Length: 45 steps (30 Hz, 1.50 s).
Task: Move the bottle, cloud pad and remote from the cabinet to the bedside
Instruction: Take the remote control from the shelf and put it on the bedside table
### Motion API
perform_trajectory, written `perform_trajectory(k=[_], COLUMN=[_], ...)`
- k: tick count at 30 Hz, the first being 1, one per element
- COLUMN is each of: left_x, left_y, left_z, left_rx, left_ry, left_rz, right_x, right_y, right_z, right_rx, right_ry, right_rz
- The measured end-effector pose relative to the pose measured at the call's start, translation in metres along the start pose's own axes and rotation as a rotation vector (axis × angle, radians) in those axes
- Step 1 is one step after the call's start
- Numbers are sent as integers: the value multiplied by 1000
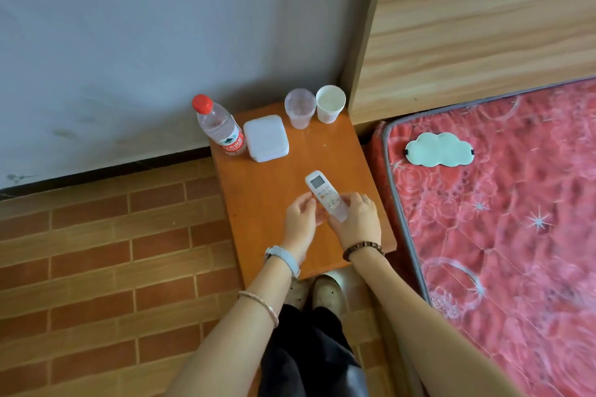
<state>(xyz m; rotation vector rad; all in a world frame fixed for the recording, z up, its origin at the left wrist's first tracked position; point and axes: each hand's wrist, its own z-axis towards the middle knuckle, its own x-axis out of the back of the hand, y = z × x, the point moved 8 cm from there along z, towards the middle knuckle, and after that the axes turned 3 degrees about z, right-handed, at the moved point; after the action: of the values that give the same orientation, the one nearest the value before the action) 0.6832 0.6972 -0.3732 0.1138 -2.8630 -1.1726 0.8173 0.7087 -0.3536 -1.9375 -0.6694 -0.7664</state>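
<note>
**Remote in right hand, over the orange table**

Right hand (359,219): fingers curled round the lower end of the remote (322,190). Display end is free and points up-left, away from me, so the long axis runs diagonally. Left hand (300,219): loosely curled at the remote's left edge; I cannot tell whether it is touching. The remote is over the near half of the table (258,203); lifted or resting, unclear. Bottle (221,127) stands at the far left corner. Cloud pad (438,150) lies on the mattress (516,235). Judgement: the right hand is nearer the bed and should carry.
</note>
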Motion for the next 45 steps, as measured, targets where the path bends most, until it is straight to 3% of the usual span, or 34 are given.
perform_trajectory(k=[7,16,28,45], left_x=[-2,-10,-25,-58], left_y=[-42,-64,-27,17], left_z=[48,74,84,130], left_rx=[74,71,-50,-164], left_ry=[34,55,89,53], left_rz=[-2,113,211,199], right_x=[-54,-70,-64,-36], right_y=[30,41,38,36], right_z=[35,46,72,142], right_rx=[-106,-131,-121,-79], right_ry=[0,-30,-119,-91], right_rz=[-9,-10,134,143])
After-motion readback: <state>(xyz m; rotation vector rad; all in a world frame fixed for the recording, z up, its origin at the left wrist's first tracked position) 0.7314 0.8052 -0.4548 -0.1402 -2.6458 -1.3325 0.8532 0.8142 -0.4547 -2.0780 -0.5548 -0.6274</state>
